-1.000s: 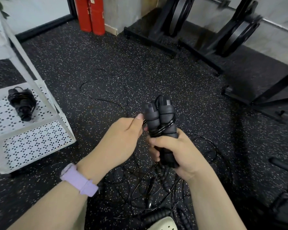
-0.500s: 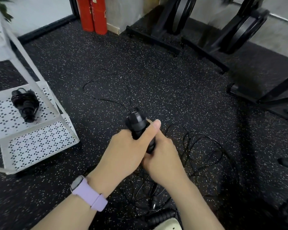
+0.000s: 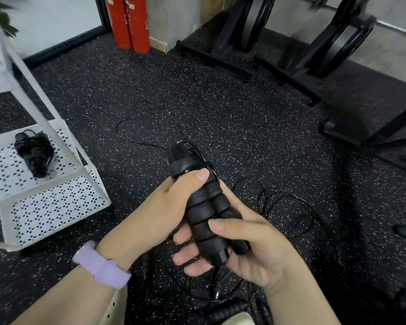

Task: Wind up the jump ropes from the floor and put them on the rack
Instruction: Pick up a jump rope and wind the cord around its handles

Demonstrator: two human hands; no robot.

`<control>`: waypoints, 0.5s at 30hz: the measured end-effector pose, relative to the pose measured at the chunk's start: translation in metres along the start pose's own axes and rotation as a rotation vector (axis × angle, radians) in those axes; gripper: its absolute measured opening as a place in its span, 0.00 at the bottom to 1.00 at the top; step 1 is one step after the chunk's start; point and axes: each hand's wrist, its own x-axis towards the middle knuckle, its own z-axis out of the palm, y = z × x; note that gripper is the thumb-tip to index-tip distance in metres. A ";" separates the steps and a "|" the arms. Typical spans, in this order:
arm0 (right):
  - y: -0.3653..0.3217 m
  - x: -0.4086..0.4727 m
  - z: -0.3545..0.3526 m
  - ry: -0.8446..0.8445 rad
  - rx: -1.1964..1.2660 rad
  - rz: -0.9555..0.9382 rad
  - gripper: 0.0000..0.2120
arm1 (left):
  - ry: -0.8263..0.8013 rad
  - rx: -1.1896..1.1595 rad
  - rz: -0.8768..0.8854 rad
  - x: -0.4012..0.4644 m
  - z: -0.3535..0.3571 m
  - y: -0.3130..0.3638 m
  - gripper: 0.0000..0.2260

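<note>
Pair of black ribbed foam jump-rope handles [image 3: 203, 205], thin black cord wrapped near their top: grasped side by side between left hand [image 3: 164, 207] and right hand [image 3: 251, 249]. Loose black cords [image 3: 288, 207] on the floor beyond the right hand. White perforated metal rack [image 3: 54, 205], left of the left hand, holding one wound black rope bundle [image 3: 34, 152].

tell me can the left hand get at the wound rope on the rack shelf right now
Probably not yet: the left hand grips the jump rope handles together with the right hand. Nothing blocks the wound rope on the rack.
</note>
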 end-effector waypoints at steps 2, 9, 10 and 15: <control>0.002 0.003 0.001 -0.020 0.086 -0.018 0.29 | 0.021 0.039 -0.006 0.000 -0.002 0.001 0.30; 0.005 0.009 0.006 0.060 0.007 -0.073 0.23 | 0.009 0.035 0.004 -0.001 -0.002 0.007 0.31; 0.005 0.010 0.006 0.068 -0.018 -0.101 0.23 | 0.025 0.053 -0.010 -0.001 -0.003 0.009 0.34; -0.005 0.007 -0.002 0.120 -0.071 -0.216 0.25 | -0.048 0.229 -0.055 0.009 -0.012 -0.008 0.44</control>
